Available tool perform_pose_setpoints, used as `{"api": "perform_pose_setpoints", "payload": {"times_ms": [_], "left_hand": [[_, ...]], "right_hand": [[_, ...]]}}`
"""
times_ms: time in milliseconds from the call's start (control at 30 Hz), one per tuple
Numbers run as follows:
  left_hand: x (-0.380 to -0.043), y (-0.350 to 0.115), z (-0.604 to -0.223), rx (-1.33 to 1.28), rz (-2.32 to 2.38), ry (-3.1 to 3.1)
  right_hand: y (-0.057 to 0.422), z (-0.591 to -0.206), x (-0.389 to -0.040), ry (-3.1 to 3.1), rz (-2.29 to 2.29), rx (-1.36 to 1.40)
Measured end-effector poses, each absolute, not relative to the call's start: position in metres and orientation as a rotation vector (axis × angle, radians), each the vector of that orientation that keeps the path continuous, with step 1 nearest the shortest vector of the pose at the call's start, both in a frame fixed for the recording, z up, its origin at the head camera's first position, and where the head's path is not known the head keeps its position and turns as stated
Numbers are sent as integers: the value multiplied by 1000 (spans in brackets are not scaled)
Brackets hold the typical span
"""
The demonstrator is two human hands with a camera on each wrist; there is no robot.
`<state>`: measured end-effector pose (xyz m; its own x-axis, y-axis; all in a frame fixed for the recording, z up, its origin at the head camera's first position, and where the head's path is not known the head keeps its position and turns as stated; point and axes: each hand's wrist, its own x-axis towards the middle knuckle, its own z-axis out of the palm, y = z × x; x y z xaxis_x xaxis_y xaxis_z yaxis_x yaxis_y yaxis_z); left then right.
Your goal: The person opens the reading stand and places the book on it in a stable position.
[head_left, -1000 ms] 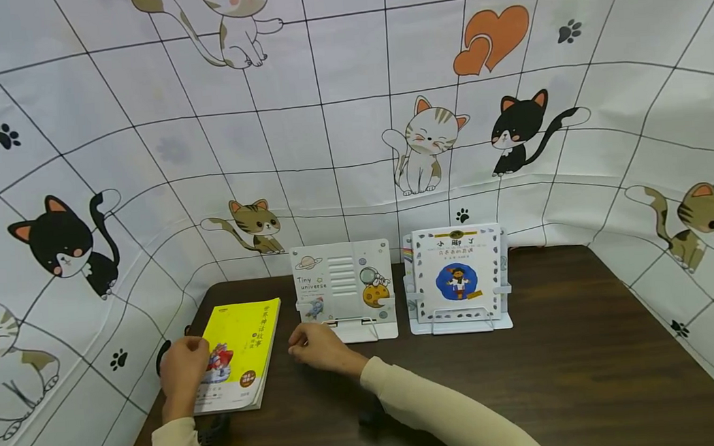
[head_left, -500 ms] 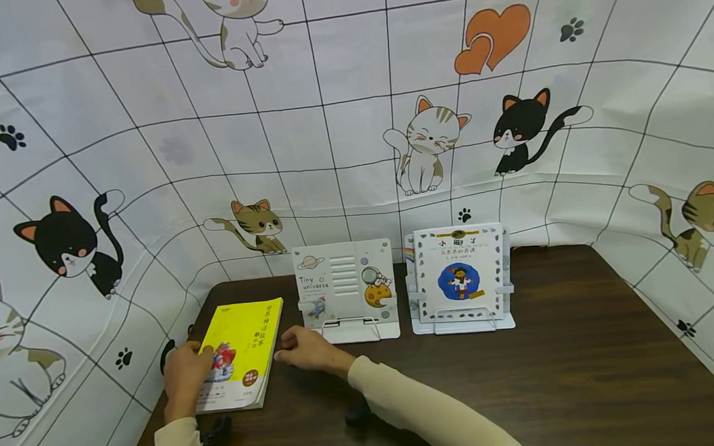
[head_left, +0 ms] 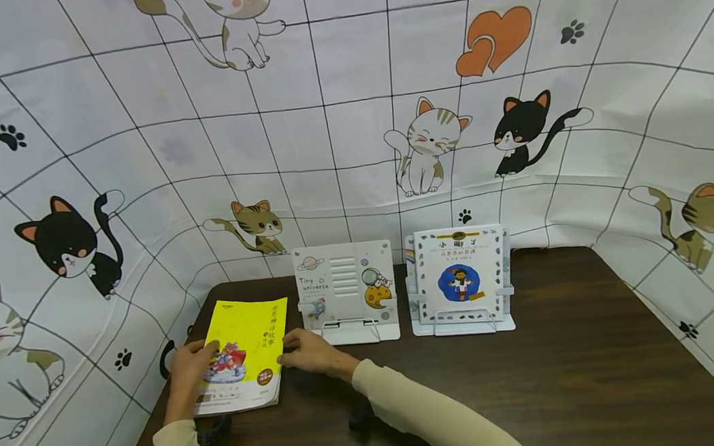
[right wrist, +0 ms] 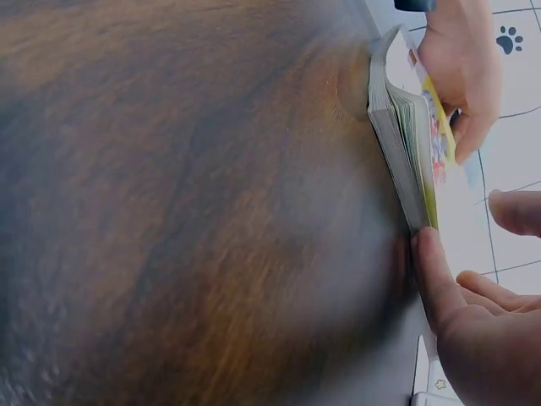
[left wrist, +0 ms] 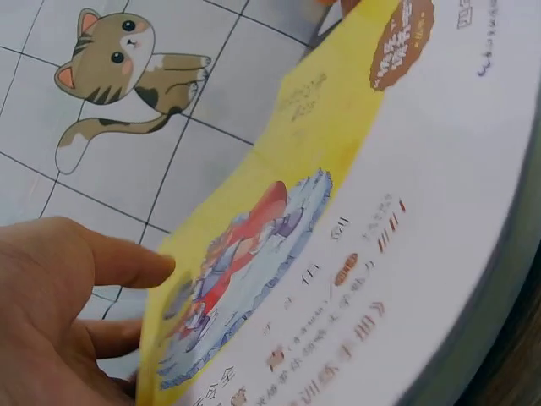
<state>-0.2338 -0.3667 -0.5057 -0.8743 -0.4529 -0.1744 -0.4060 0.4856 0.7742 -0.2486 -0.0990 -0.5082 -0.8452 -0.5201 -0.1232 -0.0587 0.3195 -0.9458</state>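
Note:
A thick paperback book (head_left: 242, 356) with a yellow and white cover lies at the left of the table. My left hand (head_left: 188, 373) grips its left edge, thumb over the cover and fingers underneath; the left wrist view shows the cover (left wrist: 279, 211) bowed. At the opposite edge is my right hand (head_left: 312, 352). In the right wrist view one finger (right wrist: 431, 262) touches the side of the book (right wrist: 410, 135), and another digit stands apart from it. The book's pages part slightly along its near edge. Part of the left hand's fingers is hidden by the book.
Behind the right hand stands a white "Tiny universe" book stand (head_left: 344, 285). Beside it, a second stand (head_left: 421, 329) holds a white picture book (head_left: 457, 261). The dark wooden table (head_left: 562, 360) meets a cat-patterned cloth (head_left: 351, 134) at the back. A black object (head_left: 167, 357) shows at the left edge.
My right hand has moved left from near the stand to the book's right edge. My left hand has taken the left edge, and the book has shifted slightly right and bent.

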Motion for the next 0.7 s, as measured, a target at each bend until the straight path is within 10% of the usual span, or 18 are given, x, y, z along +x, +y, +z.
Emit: {"api": "perform_pose_setpoints", "payload": {"times_ms": [700], "left_hand": [[-217,-364,-502,570,-1560,-2405]], "right_hand": [[-95,-516,-251,2099,-1629,-510]]}}
